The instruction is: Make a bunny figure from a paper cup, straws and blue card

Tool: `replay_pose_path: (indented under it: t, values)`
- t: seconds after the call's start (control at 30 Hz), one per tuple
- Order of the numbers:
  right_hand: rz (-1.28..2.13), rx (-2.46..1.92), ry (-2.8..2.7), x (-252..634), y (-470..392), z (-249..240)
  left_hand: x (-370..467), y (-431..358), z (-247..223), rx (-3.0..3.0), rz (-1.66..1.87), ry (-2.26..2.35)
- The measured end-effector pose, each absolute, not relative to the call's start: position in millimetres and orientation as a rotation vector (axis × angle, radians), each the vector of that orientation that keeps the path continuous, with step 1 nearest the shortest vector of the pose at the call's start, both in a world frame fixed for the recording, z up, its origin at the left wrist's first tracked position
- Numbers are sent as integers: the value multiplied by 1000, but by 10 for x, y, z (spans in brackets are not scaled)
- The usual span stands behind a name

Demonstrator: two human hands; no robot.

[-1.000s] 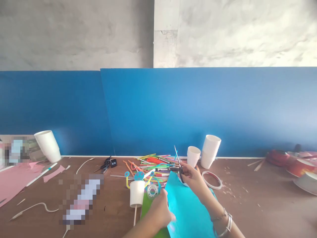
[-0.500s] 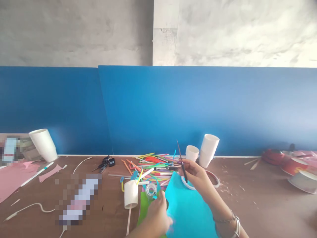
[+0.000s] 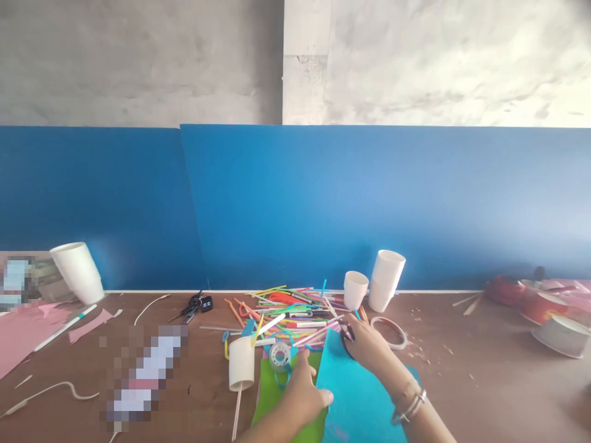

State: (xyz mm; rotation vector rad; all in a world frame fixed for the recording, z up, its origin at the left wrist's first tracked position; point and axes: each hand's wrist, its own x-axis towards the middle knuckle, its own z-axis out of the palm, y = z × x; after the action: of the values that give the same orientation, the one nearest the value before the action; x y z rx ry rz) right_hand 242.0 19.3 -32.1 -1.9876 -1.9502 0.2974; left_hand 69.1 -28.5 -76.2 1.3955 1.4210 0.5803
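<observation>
Your right hand (image 3: pixel 367 346), lower frame right of centre: fingers wrapped round the scissors (image 3: pixel 346 346), by the top edge of the blue sheet (image 3: pixel 360 403); your left hand (image 3: pixel 302 394), bottom centre: fingers wide, over the green sheet (image 3: pixel 269 394), just below the tape roll (image 3: pixel 276 357)

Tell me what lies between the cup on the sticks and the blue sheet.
The head view shows the tape roll, part of the green sheet and the left hand between the cup and the blue sheet.
</observation>
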Motion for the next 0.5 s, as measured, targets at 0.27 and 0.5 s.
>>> replay_pose_path:
  t: [0.27, 0.5]
  values:
    - [207, -2141, -1992, 2429, 262, -563, 772, -237, -694, 1345, 636, 1381]
    - [290, -2038, -1882, 2695, 360, -549, 90, -37, -147, 1531, 1061, 1366]
